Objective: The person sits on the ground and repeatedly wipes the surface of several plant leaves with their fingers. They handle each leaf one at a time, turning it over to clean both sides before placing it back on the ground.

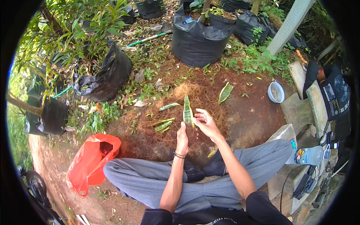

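An upright snake plant leaf [188, 110], green with yellow edges, is held in front of me over the soil. My left hand [182, 140] grips its lower end, thumb up against it. My right hand [206, 123] is at the leaf's right edge, its thumb and forefinger curled close to it; whether they pinch the leaf is hard to see. More cut leaf pieces lie on the ground: one piece [169, 106] left of the held leaf, a small group [164, 125] below that, and a larger piece [226, 92] to the right.
A red plastic bag [90, 159] with dark soil inside stands at my left. Black grow bags [200, 43] with plants line the far side. A pale blue bowl [276, 92] sits right, by stone benches [296, 108] holding a large water bottle [309, 155]. A person sits at far right.
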{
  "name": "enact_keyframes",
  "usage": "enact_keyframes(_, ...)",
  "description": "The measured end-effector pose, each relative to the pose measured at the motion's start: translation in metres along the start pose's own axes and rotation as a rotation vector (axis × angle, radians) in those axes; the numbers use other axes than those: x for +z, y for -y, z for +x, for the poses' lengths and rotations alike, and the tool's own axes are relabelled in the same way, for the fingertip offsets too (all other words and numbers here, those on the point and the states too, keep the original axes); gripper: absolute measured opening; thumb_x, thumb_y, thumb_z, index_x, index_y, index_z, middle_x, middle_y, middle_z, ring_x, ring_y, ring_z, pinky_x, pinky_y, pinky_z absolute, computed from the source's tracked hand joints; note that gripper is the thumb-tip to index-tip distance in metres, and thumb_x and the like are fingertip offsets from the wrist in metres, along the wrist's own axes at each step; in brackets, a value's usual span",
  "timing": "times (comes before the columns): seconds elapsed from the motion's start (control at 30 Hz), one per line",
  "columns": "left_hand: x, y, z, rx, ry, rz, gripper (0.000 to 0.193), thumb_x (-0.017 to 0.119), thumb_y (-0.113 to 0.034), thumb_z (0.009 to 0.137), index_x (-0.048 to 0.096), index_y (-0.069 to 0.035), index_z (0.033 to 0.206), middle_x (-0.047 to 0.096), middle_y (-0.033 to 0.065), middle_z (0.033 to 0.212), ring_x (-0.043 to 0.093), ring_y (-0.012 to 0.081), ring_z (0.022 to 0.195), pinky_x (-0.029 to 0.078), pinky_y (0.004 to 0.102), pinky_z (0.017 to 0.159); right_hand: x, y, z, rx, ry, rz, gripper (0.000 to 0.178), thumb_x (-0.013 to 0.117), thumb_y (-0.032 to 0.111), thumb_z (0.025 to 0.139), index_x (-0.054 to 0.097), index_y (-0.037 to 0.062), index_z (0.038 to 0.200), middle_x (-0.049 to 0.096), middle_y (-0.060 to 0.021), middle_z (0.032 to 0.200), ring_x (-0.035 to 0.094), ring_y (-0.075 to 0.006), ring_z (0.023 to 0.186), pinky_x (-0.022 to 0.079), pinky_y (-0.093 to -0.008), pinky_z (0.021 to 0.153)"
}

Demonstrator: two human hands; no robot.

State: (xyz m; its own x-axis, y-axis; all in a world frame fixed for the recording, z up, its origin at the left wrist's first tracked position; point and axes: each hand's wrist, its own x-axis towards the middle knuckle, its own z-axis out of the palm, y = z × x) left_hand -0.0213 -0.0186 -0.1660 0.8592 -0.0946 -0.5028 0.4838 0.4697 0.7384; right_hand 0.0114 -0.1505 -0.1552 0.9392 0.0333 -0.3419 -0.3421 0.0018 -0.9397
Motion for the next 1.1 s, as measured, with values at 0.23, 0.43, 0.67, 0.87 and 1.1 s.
enact_keyframes(0.23, -0.003, -0.004, 0.009, -0.020, 0.008, -0.027, 0.056, 0.033, -0.053, 0.097, 0.059, -0.004, 0.104, 0.064, 0.0071, 0.082, 0.063, 0.0150, 0.066, 0.053, 0.0289, 0.058, -0.007, 0.027, -0.008, -0.655, -0.088, -0.610, 0.030, 0.060, 0.003, 0.082, 0.066, 0.0079, 0.111, 0.056, -0.0092, 0.102, 0.051, -0.0239, 0.090, 0.043, -0.0347, 0.085)
enact_keyframes(0.43, -0.001, -0.006, 0.008, 0.017, 0.103, -0.037, 0.057, 0.033, -0.052, 0.098, 0.059, -0.003, 0.108, 0.064, 0.0054, 0.085, 0.063, 0.0131, 0.071, 0.053, 0.0268, 0.060, -0.013, 0.037, -0.005, -0.677, 0.188, -0.772, 0.037, 0.059, -0.003, 0.075, 0.068, 0.0097, 0.108, 0.057, -0.0071, 0.092, 0.050, -0.0250, 0.083, 0.042, -0.0368, 0.078)
enact_keyframes(0.67, -0.003, -0.001, 0.009, 0.013, 0.075, -0.044, 0.055, 0.034, -0.050, 0.099, 0.059, -0.002, 0.107, 0.063, 0.0045, 0.089, 0.061, 0.0111, 0.074, 0.051, 0.0248, 0.062, -0.007, 0.034, -0.001, -0.726, 0.233, -0.837, 0.029, 0.060, -0.002, 0.074, 0.069, 0.0059, 0.101, 0.060, -0.0062, 0.091, 0.052, -0.0251, 0.084, 0.041, -0.0376, 0.074)
enact_keyframes(0.87, -0.012, 0.011, 0.018, 0.044, 0.071, -0.020, 0.052, 0.034, -0.049, 0.099, 0.056, -0.004, 0.110, 0.064, 0.0051, 0.092, 0.064, 0.0114, 0.078, 0.054, 0.0257, 0.065, -0.007, 0.034, -0.002, -0.739, 0.247, -0.852, 0.023, 0.062, 0.002, 0.076, 0.069, 0.0049, 0.098, 0.061, -0.0057, 0.089, 0.053, -0.0249, 0.083, 0.041, -0.0378, 0.073)
enact_keyframes(1.1, -0.009, 0.009, 0.016, 0.041, 0.064, -0.012, 0.051, 0.034, -0.048, 0.099, 0.058, -0.003, 0.108, 0.064, 0.0050, 0.093, 0.062, 0.0107, 0.080, 0.052, 0.0262, 0.068, -0.008, 0.037, -0.002, -0.711, 0.276, -0.822, 0.017, 0.063, 0.005, 0.078, 0.070, 0.0029, 0.094, 0.062, -0.0080, 0.085, 0.055, -0.0263, 0.082, 0.043, -0.0387, 0.073)
